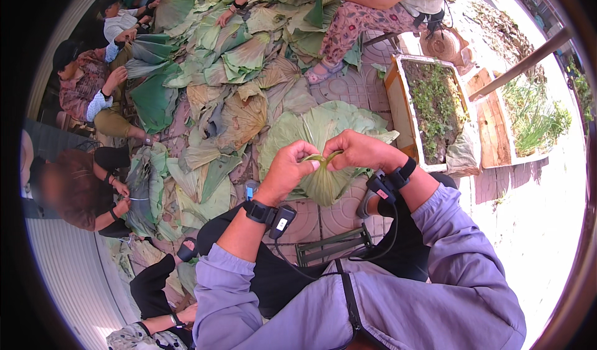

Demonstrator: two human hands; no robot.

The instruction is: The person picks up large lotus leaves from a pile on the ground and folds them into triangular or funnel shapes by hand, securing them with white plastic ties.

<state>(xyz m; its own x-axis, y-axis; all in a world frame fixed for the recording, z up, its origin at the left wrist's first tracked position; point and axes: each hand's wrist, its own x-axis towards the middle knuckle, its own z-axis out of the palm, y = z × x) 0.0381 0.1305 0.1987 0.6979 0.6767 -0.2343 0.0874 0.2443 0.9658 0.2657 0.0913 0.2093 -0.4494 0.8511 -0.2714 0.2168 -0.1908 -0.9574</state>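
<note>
A large pale-green lotus leaf (314, 126) spreads out in front of me, its veins running together to a gathered middle. My left hand (287, 171) is closed on that gathered part, thumb against fingers. Right beside it, my right hand (360, 154) pinches the same spot, so the two hands nearly touch. A folded ridge of leaf shows between the fingertips. The lower part of the leaf hangs below my hands, over the paving between my knees. Each of my wrists wears a black strap with a small device and a cable.
Many green and browned leaves (245, 110) cover the paving ahead and to the left. Several people sit around them, one (398, 2) at the far right in patterned trousers. A planter box (393, 104), a second box (494, 123) and a pole (522, 64) stand at right. A green folding stool (333, 245) is below me.
</note>
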